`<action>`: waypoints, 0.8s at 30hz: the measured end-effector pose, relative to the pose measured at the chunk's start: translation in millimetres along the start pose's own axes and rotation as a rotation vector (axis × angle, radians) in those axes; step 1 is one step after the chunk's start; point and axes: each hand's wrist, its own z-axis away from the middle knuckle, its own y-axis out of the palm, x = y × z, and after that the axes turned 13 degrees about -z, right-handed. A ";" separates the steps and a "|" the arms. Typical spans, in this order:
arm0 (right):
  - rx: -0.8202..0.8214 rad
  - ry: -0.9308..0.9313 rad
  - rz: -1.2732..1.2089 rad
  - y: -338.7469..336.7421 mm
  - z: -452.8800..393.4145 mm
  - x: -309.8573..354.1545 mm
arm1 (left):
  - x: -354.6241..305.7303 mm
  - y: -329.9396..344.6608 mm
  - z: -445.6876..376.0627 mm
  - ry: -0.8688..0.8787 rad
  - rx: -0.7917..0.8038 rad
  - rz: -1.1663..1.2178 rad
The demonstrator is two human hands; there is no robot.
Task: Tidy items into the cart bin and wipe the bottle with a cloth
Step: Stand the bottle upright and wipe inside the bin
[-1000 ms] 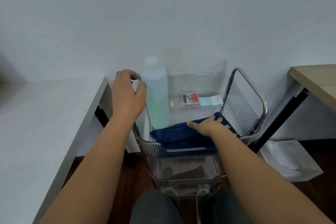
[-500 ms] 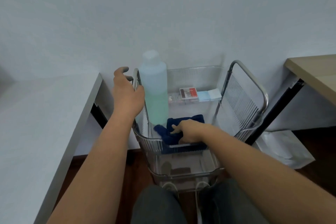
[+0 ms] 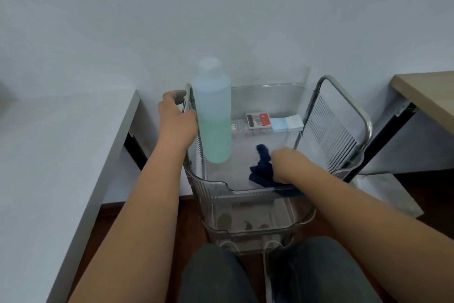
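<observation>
The bottle (image 3: 214,116) stands upright at centre frame, in the top cart bin (image 3: 211,183) against its left wall. About half full of greenish liquid, it is probably fairly heavy, smooth and likely slippery; best gripped around mid-body. The dark blue cloth (image 3: 262,170), soft and limp, is bunched in the right hand (image 3: 286,163), whose fingers are curled round it. The left hand (image 3: 177,122) rests with relaxed fingers on the bin's rail beside the bottle.

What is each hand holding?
The right hand grips the bunched blue cloth by its right side. The left hand rests by the cart handle, holding nothing clearly.
</observation>
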 end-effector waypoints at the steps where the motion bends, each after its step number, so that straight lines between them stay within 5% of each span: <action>1: -0.067 -0.008 -0.016 -1.1 -0.9 8.8 | 0.0 0.3 -0.2 0.000 -0.002 0.005; 10: 0.047 -0.297 0.178 -2.2 -7.9 69.0 | 0.4 -0.3 0.4 0.026 -0.010 -0.054; 15: 0.067 -0.491 0.010 1.1 -11.8 78.1 | 1.1 0.5 -1.0 0.035 -0.014 -0.045; 24: 0.005 -0.384 0.015 -5.3 -15.1 33.0 | 0.9 0.1 0.3 0.015 -0.007 -0.026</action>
